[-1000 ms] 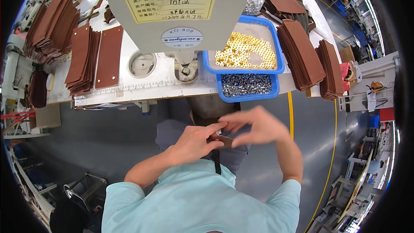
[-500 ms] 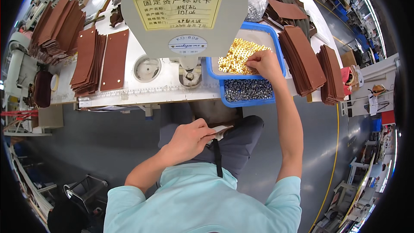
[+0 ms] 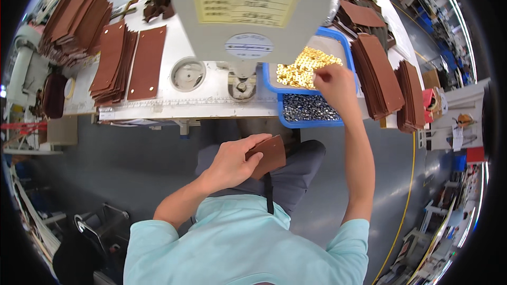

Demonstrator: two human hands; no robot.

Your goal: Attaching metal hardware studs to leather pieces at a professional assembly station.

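My left hand (image 3: 232, 159) grips a brown leather-like piece (image 3: 271, 157) above my lap, its flat side turned up and a small hole near its edge. My right hand (image 3: 336, 84) is over the right side of the upper blue-rimmed tray (image 3: 346, 47), with thumb and fingers pinched at the edge of a heap of small gold ring-shaped metal pieces (image 3: 303, 68). Whatever lies between those fingertips is too small to make out. Just below, a second blue tray (image 3: 311, 125) contains small dark shiny metal pieces (image 3: 309, 108).
A grey press-like machine (image 3: 253, 16) overhangs the white table (image 3: 211, 111). Left of it are a round dish (image 3: 188, 74), a single brown panel (image 3: 148, 63) and stacked brown panels (image 3: 111, 63). More stacks (image 3: 376, 76) flank the trays on the right.
The piece in my left hand has turned from edge-on to flat side up. My right hand stays pinched at the gold pieces, lifted slightly. The whole view has shifted a little.
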